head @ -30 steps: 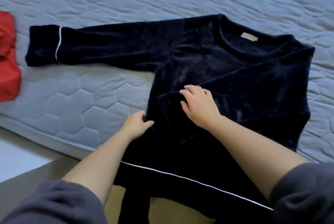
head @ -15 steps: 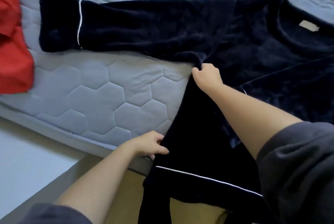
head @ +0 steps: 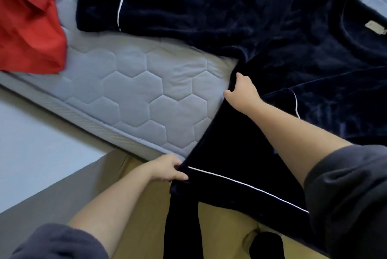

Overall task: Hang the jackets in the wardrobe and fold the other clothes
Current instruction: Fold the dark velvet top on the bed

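Note:
A dark navy velvet top (head: 282,34) with white piping lies spread on the grey quilted mattress (head: 129,91). One sleeve stretches left toward the cuff (head: 98,1); the other sleeve lies folded across the body at the right. My right hand (head: 240,91) pinches the top's left side edge just below the armpit. My left hand (head: 167,168) grips the bottom left corner at the white-piped hem, which hangs over the mattress edge. The side edge runs taut between the two hands.
A red garment (head: 27,22) lies on the mattress at the upper left. A pale floor (head: 31,154) shows left of the bed. Dark fabric (head: 182,227) hangs below the hem over my tan trousers (head: 142,217).
My right hand left the folded sleeve and took the side edge under the armpit. My left hand slid down to the hem corner. The view swung left.

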`<action>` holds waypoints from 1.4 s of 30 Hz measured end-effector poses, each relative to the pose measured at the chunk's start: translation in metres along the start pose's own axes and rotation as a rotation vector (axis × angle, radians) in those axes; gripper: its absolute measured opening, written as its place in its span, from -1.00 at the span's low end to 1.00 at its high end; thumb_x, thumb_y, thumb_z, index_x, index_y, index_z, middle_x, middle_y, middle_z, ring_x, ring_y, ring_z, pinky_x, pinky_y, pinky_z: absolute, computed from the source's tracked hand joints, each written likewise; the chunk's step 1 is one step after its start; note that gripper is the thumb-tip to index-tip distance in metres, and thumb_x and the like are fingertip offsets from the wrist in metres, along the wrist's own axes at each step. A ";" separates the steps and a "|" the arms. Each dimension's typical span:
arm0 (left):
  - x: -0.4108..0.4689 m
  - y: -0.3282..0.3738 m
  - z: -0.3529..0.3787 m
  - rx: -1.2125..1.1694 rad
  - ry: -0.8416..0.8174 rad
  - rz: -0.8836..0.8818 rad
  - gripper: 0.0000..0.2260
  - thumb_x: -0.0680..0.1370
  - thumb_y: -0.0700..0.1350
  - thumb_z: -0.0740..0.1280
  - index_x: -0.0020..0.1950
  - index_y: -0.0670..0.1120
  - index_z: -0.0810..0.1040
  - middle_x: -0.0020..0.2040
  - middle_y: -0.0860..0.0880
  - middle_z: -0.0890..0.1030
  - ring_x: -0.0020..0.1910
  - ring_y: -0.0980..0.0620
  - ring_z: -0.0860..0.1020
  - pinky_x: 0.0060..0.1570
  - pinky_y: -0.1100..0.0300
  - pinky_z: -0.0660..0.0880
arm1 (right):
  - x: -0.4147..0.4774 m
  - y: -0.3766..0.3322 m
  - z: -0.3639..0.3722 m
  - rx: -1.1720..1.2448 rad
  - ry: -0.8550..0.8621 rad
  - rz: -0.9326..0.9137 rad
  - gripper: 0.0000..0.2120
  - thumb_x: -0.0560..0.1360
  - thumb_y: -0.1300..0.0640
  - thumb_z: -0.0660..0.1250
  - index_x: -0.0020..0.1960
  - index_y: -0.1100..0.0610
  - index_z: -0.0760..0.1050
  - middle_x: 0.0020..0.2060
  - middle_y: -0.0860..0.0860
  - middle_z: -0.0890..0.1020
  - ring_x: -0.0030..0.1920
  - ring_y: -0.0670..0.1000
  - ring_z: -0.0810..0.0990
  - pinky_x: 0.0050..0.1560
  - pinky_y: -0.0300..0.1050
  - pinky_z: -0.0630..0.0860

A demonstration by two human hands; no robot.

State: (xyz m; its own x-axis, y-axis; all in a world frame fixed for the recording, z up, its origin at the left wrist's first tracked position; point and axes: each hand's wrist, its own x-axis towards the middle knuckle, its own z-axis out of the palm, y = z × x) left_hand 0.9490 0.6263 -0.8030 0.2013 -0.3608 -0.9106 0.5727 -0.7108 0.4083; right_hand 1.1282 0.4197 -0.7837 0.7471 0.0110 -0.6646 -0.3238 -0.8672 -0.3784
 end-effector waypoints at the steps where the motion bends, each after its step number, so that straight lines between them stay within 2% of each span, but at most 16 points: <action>1: -0.002 -0.001 0.000 0.016 0.012 -0.023 -0.90 0.48 -0.08 0.42 -0.10 -0.10 0.64 -0.23 0.00 0.61 -0.26 0.08 0.56 -0.20 0.20 0.51 | -0.005 0.002 0.002 -0.025 -0.017 -0.037 -0.38 0.52 0.14 0.23 0.50 0.24 0.07 0.40 0.18 0.27 0.31 0.17 0.37 0.14 -0.07 0.34; 4: -0.010 0.009 -0.006 0.156 -0.014 -0.093 -0.83 0.54 -0.07 0.35 -0.23 -0.08 0.53 -0.33 0.00 0.57 -0.42 0.13 0.52 -0.34 0.29 0.44 | -0.027 0.013 0.010 -0.210 -0.109 -0.173 -0.30 0.53 0.12 0.23 0.54 0.19 -0.05 0.52 0.19 0.03 0.50 0.16 0.09 0.43 -0.03 0.17; 8: -0.022 0.024 -0.038 0.044 0.061 -0.133 -0.83 0.58 -0.08 0.27 -0.18 -0.09 0.51 -0.25 -0.02 0.64 -0.35 0.07 0.58 -0.31 0.25 0.48 | -0.043 0.009 0.018 -0.316 0.020 -0.249 -0.36 0.55 0.16 0.18 0.55 0.14 -0.03 0.52 0.25 -0.10 0.53 0.22 -0.09 0.47 0.11 0.06; 11: -0.028 0.039 -0.080 -0.352 0.360 -0.029 -0.85 0.60 -0.17 0.24 -0.18 -0.11 0.46 -0.27 -0.07 0.60 -0.47 0.12 0.55 -0.46 0.30 0.43 | -0.036 -0.017 0.018 -0.345 0.158 -0.284 -0.37 0.53 0.19 0.17 0.54 0.12 0.01 0.53 0.21 -0.10 0.53 0.20 -0.10 0.46 0.18 0.06; 13: -0.030 0.052 -0.114 -0.717 0.549 0.041 -0.89 0.61 -0.17 0.23 -0.11 -0.07 0.43 -0.24 -0.04 0.56 -0.42 0.14 0.55 -0.44 0.29 0.46 | -0.023 -0.041 0.018 -0.386 0.213 -0.316 -0.36 0.53 0.19 0.16 0.55 0.10 -0.01 0.54 0.16 -0.12 0.54 0.17 -0.14 0.47 0.21 0.00; 15: -0.026 0.061 -0.151 -1.065 0.662 0.138 -0.97 0.62 -0.13 0.23 0.01 -0.04 0.38 -0.15 -0.03 0.55 -0.23 0.08 0.56 -0.23 0.20 0.51 | -0.006 -0.066 0.017 -0.414 0.269 -0.341 -0.34 0.52 0.19 0.16 0.55 0.07 -0.04 0.55 0.10 -0.13 0.54 0.14 -0.17 0.47 0.25 -0.05; 17: -0.017 0.063 -0.187 -1.328 0.721 0.242 -0.89 0.62 -0.10 0.23 0.12 -0.05 0.36 0.05 -0.08 0.54 0.04 0.01 0.54 0.02 0.08 0.48 | 0.017 -0.088 0.016 -0.437 0.301 -0.313 -0.29 0.51 0.17 0.18 0.55 0.03 -0.09 0.55 0.06 -0.16 0.53 0.14 -0.20 0.45 0.31 -0.08; 20: 0.002 0.069 -0.235 -1.552 0.822 0.401 -0.79 0.59 -0.08 0.29 0.16 -0.13 0.42 0.18 -0.13 0.51 0.20 -0.04 0.51 0.03 0.09 0.50 | 0.054 -0.103 0.019 -0.480 0.293 -0.184 -0.23 0.51 0.09 0.21 0.55 -0.04 -0.20 0.54 0.07 -0.23 0.52 0.20 -0.25 0.38 0.44 -0.10; 23: 0.019 0.074 -0.275 -1.665 1.016 0.425 -0.58 0.51 -0.08 0.40 0.29 -0.17 0.37 0.15 -0.10 0.53 0.08 -0.06 0.57 -0.03 0.03 0.58 | 0.079 -0.108 0.029 -0.570 0.218 -0.175 -0.22 0.51 -0.09 0.17 0.54 -0.06 -0.26 0.53 0.08 -0.26 0.50 0.26 -0.28 0.33 0.50 -0.08; 26: 0.022 0.057 -0.304 -1.577 1.374 0.148 -0.66 0.50 -0.13 0.36 0.23 -0.20 0.42 0.10 -0.12 0.52 -0.08 -0.07 0.52 0.00 0.05 0.56 | 0.090 -0.113 0.030 -0.550 0.194 -0.279 -0.28 0.52 -0.19 0.09 0.55 -0.06 -0.18 0.54 0.06 -0.21 0.51 0.21 -0.27 0.35 0.49 -0.10; 29: 0.011 0.039 -0.317 -1.512 1.502 0.092 -0.70 0.46 -0.23 0.28 0.18 -0.24 0.49 0.08 -0.14 0.58 -0.09 -0.08 0.54 0.02 0.04 0.57 | 0.097 -0.128 0.016 -0.286 0.310 -0.346 -0.38 0.54 -0.21 0.07 0.54 -0.13 -0.03 0.55 -0.03 -0.11 0.53 0.10 -0.22 0.38 0.42 -0.21; 32: -0.002 0.031 -0.332 -1.126 1.629 0.013 -0.60 0.37 -0.14 0.26 0.20 -0.16 0.51 0.08 -0.06 0.59 0.04 -0.10 0.56 0.09 0.14 0.50 | 0.117 -0.157 0.007 -0.164 0.377 -0.272 -0.46 0.60 -0.16 0.00 0.54 -0.12 -0.02 0.55 -0.03 -0.10 0.53 0.09 -0.22 0.40 0.38 -0.25; 34: -0.012 0.032 -0.349 -0.735 1.646 -0.067 -0.61 0.44 -0.02 0.27 0.23 -0.13 0.43 0.18 -0.12 0.55 0.14 -0.13 0.53 0.08 0.13 0.41 | 0.130 -0.171 0.012 -0.276 0.331 -0.251 -0.46 0.61 -0.16 -0.05 0.55 -0.11 -0.07 0.55 -0.01 -0.13 0.53 0.13 -0.25 0.40 0.41 -0.22; 37: -0.019 0.039 -0.383 -0.244 1.508 -0.147 -0.48 0.49 0.19 0.26 0.28 -0.15 0.39 0.25 -0.18 0.51 0.24 -0.20 0.47 0.16 0.02 0.37 | 0.144 -0.182 0.025 -0.382 0.315 -0.298 -0.44 0.60 -0.22 -0.09 0.54 -0.13 -0.14 0.55 0.01 -0.19 0.52 0.17 -0.28 0.36 0.45 -0.21; 39: -0.015 0.043 -0.404 -0.025 1.475 -0.123 -0.54 0.54 0.16 0.23 0.22 -0.19 0.46 0.23 -0.24 0.52 0.24 -0.26 0.45 0.17 -0.02 0.38 | 0.149 -0.188 0.029 -0.394 0.363 -0.319 -0.43 0.59 -0.24 -0.10 0.54 -0.15 -0.16 0.54 0.01 -0.21 0.51 0.18 -0.29 0.35 0.46 -0.21; 42: -0.010 0.037 -0.423 0.027 1.519 -0.093 -0.66 0.61 0.03 0.17 0.16 -0.23 0.48 0.20 -0.29 0.51 0.22 -0.28 0.44 0.09 -0.04 0.38 | 0.157 -0.191 0.035 -0.444 0.392 -0.310 -0.43 0.58 -0.26 -0.13 0.53 -0.17 -0.18 0.54 -0.01 -0.20 0.52 0.17 -0.28 0.34 0.47 -0.20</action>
State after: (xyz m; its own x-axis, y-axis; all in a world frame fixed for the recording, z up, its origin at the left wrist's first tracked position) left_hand 1.3043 0.8592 -0.8057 0.7772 0.6165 -0.1264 0.6186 -0.7116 0.3332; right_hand 1.2871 0.6049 -0.8385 0.9500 0.1841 -0.2523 0.1474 -0.9765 -0.1573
